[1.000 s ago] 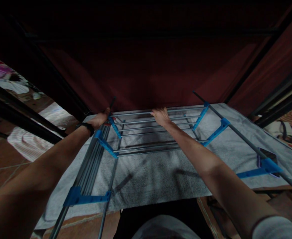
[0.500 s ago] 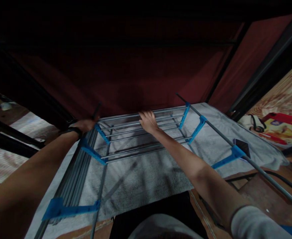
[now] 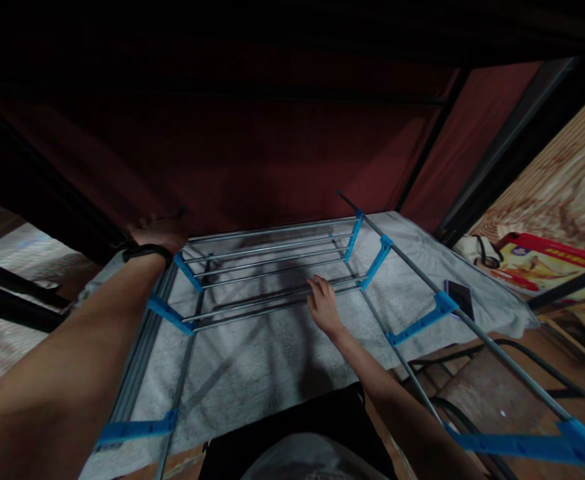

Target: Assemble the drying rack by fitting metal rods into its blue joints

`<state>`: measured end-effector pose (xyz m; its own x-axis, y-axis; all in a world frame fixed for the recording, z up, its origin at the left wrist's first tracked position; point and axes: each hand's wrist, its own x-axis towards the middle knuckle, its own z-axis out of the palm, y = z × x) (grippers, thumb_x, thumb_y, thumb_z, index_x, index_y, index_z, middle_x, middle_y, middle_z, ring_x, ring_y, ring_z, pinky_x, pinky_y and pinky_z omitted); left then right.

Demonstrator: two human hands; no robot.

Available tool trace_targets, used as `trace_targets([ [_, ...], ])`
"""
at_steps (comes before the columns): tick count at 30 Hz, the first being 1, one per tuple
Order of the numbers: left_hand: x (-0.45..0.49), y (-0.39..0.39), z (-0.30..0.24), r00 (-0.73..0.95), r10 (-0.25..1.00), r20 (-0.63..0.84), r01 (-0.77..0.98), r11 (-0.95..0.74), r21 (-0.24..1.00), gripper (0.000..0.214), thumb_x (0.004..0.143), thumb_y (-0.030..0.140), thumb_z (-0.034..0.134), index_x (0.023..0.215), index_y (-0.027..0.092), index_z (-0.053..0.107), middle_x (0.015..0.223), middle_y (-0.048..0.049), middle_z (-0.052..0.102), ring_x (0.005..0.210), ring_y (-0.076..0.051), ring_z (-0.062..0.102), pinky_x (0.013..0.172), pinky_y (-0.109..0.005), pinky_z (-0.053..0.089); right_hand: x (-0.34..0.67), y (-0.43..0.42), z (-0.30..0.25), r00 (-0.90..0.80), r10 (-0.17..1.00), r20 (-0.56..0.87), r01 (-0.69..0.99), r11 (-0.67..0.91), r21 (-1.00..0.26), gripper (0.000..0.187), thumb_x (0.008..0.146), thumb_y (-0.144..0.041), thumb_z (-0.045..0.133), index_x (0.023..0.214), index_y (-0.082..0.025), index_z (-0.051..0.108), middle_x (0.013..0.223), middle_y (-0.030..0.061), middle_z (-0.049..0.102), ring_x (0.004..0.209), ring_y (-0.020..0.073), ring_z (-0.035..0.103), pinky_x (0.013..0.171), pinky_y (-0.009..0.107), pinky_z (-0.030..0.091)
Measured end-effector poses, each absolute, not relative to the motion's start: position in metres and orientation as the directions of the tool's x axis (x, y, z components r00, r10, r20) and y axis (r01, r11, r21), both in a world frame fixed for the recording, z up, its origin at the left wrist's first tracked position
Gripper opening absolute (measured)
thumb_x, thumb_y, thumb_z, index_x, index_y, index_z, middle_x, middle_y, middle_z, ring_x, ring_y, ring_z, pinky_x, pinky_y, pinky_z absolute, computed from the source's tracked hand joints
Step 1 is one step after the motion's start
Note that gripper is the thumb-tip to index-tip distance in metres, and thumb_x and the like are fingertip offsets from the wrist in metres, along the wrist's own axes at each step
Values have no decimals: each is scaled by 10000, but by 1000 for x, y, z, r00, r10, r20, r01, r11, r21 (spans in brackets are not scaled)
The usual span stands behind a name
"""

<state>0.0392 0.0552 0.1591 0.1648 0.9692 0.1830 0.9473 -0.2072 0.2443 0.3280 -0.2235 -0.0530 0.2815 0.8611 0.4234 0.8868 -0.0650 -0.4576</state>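
A rack of grey metal tubes with blue plastic connectors [image 3: 372, 263] lies on a grey towel-like cloth [image 3: 272, 360]. Beyond its far left corner is my left hand [image 3: 158, 232], beside the end of a side tube; its dim fingers look stretched out, with nothing visible in them. My right hand [image 3: 324, 307] hovers near the lower pair of crossbars [image 3: 252, 308], fingers loosely bent and apart, holding nothing. Whether it touches a bar I cannot tell. Several loose grey tubes [image 3: 140, 357] lie together under the rack's left side, partly behind my left forearm.
Behind the rack rises a dark red panel [image 3: 272, 160] in a black frame. A phone [image 3: 459, 299] lies on the cloth at the right. Farther right are a red and yellow box [image 3: 547, 263] and a white item with a black strap [image 3: 480, 252]. Dark metal tubing stands below right.
My right hand has come off the upper crossbars and moved down towards me. The left hand has shifted slightly left and up, its fingers more stretched. The view has moved a little right.
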Motion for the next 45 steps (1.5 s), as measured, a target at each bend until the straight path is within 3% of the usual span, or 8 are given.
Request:
trace_targets([
  [2, 67, 33, 162, 121, 936, 330, 946, -210, 248, 613, 948, 353, 544, 1430, -17, 458, 1587, -326, 351, 1477, -482, 292, 1183, -694, 156, 328, -239, -62, 302, 842, 446, 886, -76, -458, 517, 968, -172, 407, 1468, -157, 539, 1527, 186, 479, 1447, 283, 417, 1189, 500, 398],
  [7, 133, -38, 139, 118, 823, 555, 811, -402, 424, 590, 975, 326, 490, 1526, 126, 424, 1693, -206, 232, 1557, -386, 217, 1252, -563, 223, 325, -267, -84, 321, 825, 465, 870, -63, -488, 564, 947, -158, 406, 1498, -239, 497, 1544, 158, 463, 1466, 297, 414, 1164, 564, 429],
  [10, 153, -86, 91, 180, 769, 613, 698, -539, 472, 506, 989, 295, 476, 1483, 189, 478, 1661, -170, 309, 1550, -335, 268, 1262, -524, 260, 325, -280, -104, 315, 817, 482, 860, -31, -510, 580, 936, -150, 423, 1495, -287, 496, 1532, 141, 478, 1445, 298, 441, 1131, 572, 469],
  [13, 155, -131, 23, 270, 698, 663, 584, -666, 464, 449, 965, 206, 499, 1413, 194, 529, 1595, -169, 407, 1489, -321, 385, 1205, -546, 374, 327, -289, -128, 303, 804, 511, 859, 2, -512, 538, 942, -146, 423, 1465, -224, 522, 1519, 152, 487, 1425, 305, 451, 1120, 567, 478],
  [19, 119, -179, -69, 496, 679, 541, 666, -698, 264, 405, 982, 130, 476, 1368, 180, 586, 1495, -170, 541, 1422, -311, 477, 1158, -521, 442, 328, -302, -161, 256, 853, 456, 888, -21, -460, 431, 993, -184, 385, 1361, -182, 610, 1395, 156, 599, 1300, 303, 550, 1082, 546, 483],
  [27, 109, -165, -53, 615, 673, 412, 715, -696, 71, 463, 998, 104, 471, 1450, 176, 543, 1391, -124, 645, 1319, -255, 566, 1198, -478, 369, 328, -308, -165, 193, 867, 460, 920, 3, -392, 432, 1018, -235, 358, 1361, -182, 615, 1373, 150, 627, 1280, 286, 570, 1100, 529, 446],
  [33, 115, -145, -48, 637, 714, 291, 724, -684, 94, 359, 1023, 140, 483, 1342, 194, 639, 1199, -106, 710, 1113, -241, 638, 1018, -416, 469, 330, -308, -169, 171, 863, 476, 946, -8, -325, 409, 1025, -233, 361, 1360, -199, 594, 1367, 129, 627, 1273, 270, 565, 1109, 493, 430],
  [45, 120, -142, -33, 634, 755, 166, 744, -655, 135, 343, 1049, 184, 440, 1306, 205, 667, 1160, -112, 722, 1095, -234, 652, 947, -392, 465, 330, -308, -166, 188, 867, 461, 939, -20, -344, 422, 1016, -257, 352, 1352, -186, 597, 1355, 135, 629, 1244, 282, 564, 1097, 503, 414],
])
